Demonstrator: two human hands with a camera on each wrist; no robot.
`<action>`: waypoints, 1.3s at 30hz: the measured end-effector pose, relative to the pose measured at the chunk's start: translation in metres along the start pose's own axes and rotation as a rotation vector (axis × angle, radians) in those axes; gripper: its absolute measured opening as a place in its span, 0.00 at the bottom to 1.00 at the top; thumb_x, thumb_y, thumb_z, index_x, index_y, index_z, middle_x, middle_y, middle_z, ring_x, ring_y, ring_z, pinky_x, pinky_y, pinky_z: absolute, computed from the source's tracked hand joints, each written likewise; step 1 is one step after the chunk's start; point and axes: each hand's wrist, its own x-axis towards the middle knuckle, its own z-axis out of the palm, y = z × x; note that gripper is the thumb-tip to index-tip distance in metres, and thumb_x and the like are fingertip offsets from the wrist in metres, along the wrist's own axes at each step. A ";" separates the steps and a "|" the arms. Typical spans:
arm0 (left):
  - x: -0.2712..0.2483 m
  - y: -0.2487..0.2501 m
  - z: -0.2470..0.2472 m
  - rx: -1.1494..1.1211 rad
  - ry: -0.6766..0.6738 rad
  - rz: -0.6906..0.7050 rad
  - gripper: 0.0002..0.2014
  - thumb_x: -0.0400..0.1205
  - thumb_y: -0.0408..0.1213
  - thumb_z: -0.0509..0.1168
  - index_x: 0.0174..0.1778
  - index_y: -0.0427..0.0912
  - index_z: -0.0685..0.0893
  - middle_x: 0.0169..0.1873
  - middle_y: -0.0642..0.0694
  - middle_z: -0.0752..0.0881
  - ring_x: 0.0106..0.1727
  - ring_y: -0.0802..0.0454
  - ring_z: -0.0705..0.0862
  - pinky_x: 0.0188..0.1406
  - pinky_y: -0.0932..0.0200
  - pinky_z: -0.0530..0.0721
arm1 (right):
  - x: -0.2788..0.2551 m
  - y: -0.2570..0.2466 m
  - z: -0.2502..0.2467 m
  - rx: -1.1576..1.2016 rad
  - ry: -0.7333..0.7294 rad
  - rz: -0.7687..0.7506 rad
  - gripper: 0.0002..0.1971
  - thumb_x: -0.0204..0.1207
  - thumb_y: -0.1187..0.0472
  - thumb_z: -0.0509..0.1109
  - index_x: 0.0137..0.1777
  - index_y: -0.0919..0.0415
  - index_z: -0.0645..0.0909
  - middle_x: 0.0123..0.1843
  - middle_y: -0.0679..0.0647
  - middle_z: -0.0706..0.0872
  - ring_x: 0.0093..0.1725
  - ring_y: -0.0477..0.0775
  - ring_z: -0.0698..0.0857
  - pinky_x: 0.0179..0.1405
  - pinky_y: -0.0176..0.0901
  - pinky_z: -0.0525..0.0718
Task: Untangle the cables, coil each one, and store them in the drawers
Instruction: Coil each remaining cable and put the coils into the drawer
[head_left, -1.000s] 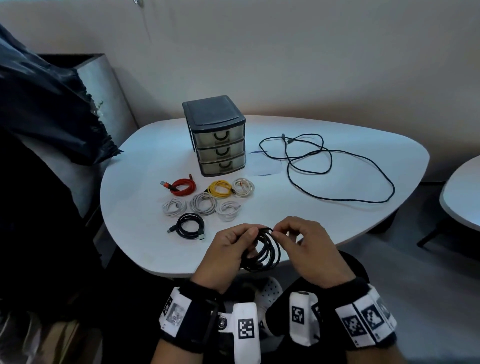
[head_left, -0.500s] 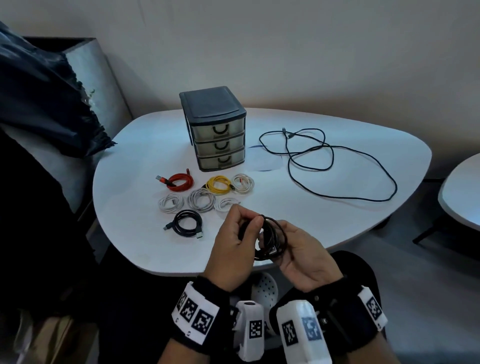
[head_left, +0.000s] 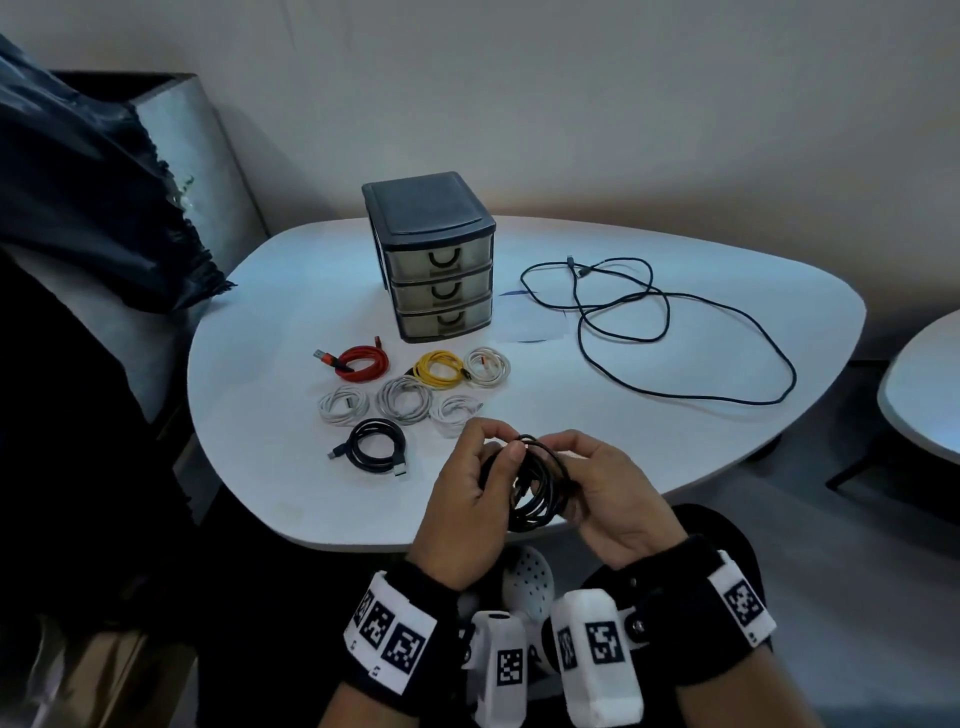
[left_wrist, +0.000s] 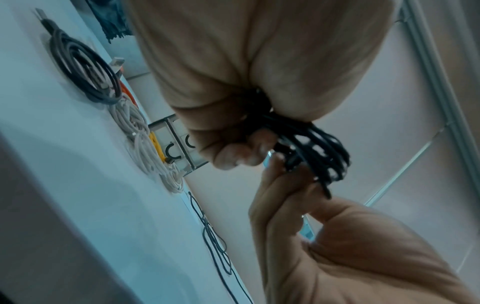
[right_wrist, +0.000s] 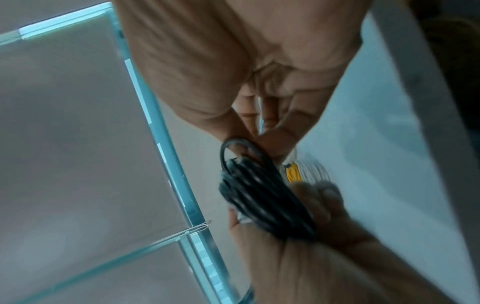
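Both hands held one black coiled cable above the near edge of the white table: the left hand curled round the coil's 9 o'clock side, the right hand pinching its 12 o'clock strands between thumb and fingertips. At 12 o'clock stood the three-drawer organizer.

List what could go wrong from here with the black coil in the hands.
1. The black coil is held only by the left hand and right hand, with nothing tying it; a loosened grip could let the loops spring apart.
2. All three drawers look closed, so freeing a hand to open one may loosen the coil.
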 end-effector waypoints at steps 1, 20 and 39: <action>-0.001 -0.001 0.000 0.010 0.006 0.012 0.05 0.84 0.49 0.60 0.53 0.55 0.77 0.35 0.36 0.84 0.35 0.45 0.80 0.41 0.36 0.82 | -0.002 0.002 0.000 0.066 -0.008 0.046 0.03 0.73 0.73 0.70 0.43 0.66 0.81 0.31 0.58 0.87 0.26 0.48 0.85 0.25 0.35 0.84; 0.002 -0.014 -0.002 0.259 0.193 0.167 0.06 0.83 0.42 0.65 0.50 0.59 0.83 0.42 0.61 0.88 0.47 0.61 0.86 0.46 0.65 0.82 | -0.015 0.010 -0.006 -0.094 -0.156 -0.007 0.16 0.67 0.56 0.80 0.49 0.65 0.83 0.39 0.58 0.86 0.41 0.53 0.86 0.47 0.48 0.83; 0.002 -0.024 0.008 0.081 0.381 0.013 0.09 0.81 0.34 0.71 0.48 0.56 0.91 0.39 0.49 0.91 0.33 0.56 0.86 0.41 0.60 0.85 | -0.011 0.039 -0.003 -0.612 0.253 -0.457 0.07 0.74 0.60 0.78 0.50 0.55 0.86 0.40 0.47 0.92 0.39 0.42 0.91 0.41 0.39 0.89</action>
